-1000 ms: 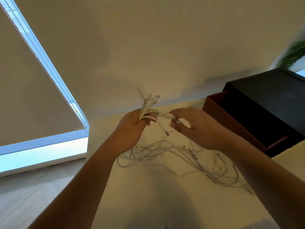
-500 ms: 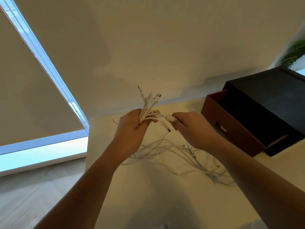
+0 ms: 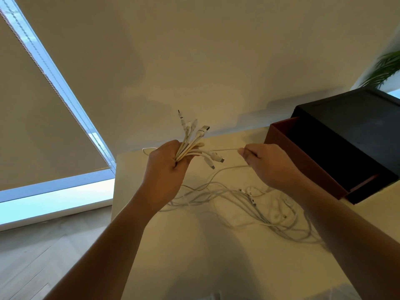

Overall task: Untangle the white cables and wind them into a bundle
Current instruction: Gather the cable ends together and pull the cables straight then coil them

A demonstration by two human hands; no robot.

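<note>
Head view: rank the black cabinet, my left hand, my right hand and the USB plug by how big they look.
Largest: black cabinet.
Next: left hand and right hand, which look about alike, so I won't rank them.
Smallest: USB plug, atop the white cables in the left grip.

The white cables (image 3: 189, 146) looked like smooth plastic with a soft shine. One plug (image 3: 203, 131) on a cable end had a small shiny metal tip. The table (image 3: 194, 256) was pale, smooth and matt. The black box (image 3: 357, 126) looked matt and a little grainy. The brown drawer (image 3: 303, 162) was matt too, but what it was made of could not be told. The blind (image 3: 43, 126) looked like flat matt cloth. The floor (image 3: 28, 256) looked like pale wood planks.
</note>
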